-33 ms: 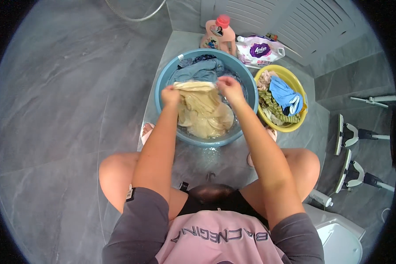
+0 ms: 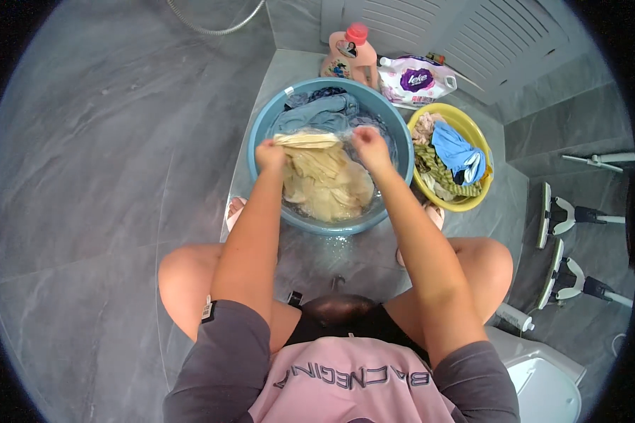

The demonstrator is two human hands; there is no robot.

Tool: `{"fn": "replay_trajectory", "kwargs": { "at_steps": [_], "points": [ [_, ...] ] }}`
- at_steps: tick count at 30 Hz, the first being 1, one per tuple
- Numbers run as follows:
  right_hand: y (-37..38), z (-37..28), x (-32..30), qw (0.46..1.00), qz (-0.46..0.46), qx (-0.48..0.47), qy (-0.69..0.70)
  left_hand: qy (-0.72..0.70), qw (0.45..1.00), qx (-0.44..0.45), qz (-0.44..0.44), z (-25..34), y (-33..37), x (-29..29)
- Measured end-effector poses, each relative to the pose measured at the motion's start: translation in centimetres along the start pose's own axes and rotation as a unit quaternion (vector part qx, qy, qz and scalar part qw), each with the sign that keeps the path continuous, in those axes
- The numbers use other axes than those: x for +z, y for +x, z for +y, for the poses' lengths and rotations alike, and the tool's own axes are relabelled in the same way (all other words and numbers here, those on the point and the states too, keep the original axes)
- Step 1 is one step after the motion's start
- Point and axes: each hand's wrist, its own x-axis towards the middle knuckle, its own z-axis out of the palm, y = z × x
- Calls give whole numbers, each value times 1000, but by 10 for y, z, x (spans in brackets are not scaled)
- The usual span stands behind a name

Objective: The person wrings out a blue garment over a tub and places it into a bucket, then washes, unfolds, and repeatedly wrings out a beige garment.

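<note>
Cream wet cloth (image 2: 324,176) is bunched tight between the left hand (image 2: 269,155) and right hand (image 2: 369,146), over the blue tub (image 2: 261,134) — hard tugging could splash water onto the floor (image 2: 106,141) — slippery.

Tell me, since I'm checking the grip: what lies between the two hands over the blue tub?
In the head view, a bunched strip of wet beige cloth spans from the left hand to the right hand, above the blue tub.

head cam: worn on the person's head, left of a fisheye pair | faces steeply down over knees and forearms | close above blue basin (image 2: 261,134) on grey tile floor (image 2: 106,176) | edges bend at rim | single view, no overlap
</note>
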Motion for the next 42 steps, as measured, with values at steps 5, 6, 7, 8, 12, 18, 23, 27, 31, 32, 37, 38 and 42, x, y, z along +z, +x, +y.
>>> {"fn": "replay_trajectory", "kwargs": {
  "at_steps": [5, 6, 7, 8, 12, 18, 23, 27, 31, 32, 37, 38, 42],
  "points": [
    [-60, 74, -7, 949, -216, 75, -218, 141, 984, 80, 70, -29, -7, 9],
    [-71, 78, 0, 915, -282, 16, -289, 275, 958, 45, -69, -36, 4, 0],
    [-84, 74, 8, 915, -287, 13, -283, 398, 894, 1, -206, -45, 9, -8],
    [-98, 68, 20, 912, -229, -41, -337, 402, 894, -3, -198, -60, 5, -16],
    [-99, 55, 19, 885, -224, -20, -408, 334, 908, 118, -223, -82, -47, -7],
    [-56, 36, -13, 937, -123, 28, -326, 321, 909, 79, -252, -28, -29, -14],
    [-1, 19, -62, 941, -23, 103, -321, 103, 963, 2, -248, -36, -22, 3],
    [18, 1, -93, 937, -9, 114, -331, 253, 935, 160, -191, -63, -39, 5],
    [15, -10, -103, 882, -138, 162, -421, 461, 819, 157, -304, -71, -59, 7],
    [14, -13, -104, 881, -138, 161, -424, 414, 852, 138, -290, -70, -59, 5],
    [16, -39, -108, 843, -258, 27, -471, 283, 934, 65, -207, -29, -34, 1],
    [19, -48, -113, 834, -282, -13, -473, 181, 961, -7, -208, -14, -34, 6],
    [16, -97, -130, 842, -306, -47, -442, 30, 973, -22, -228, 44, -54, 15]
  ]
}}
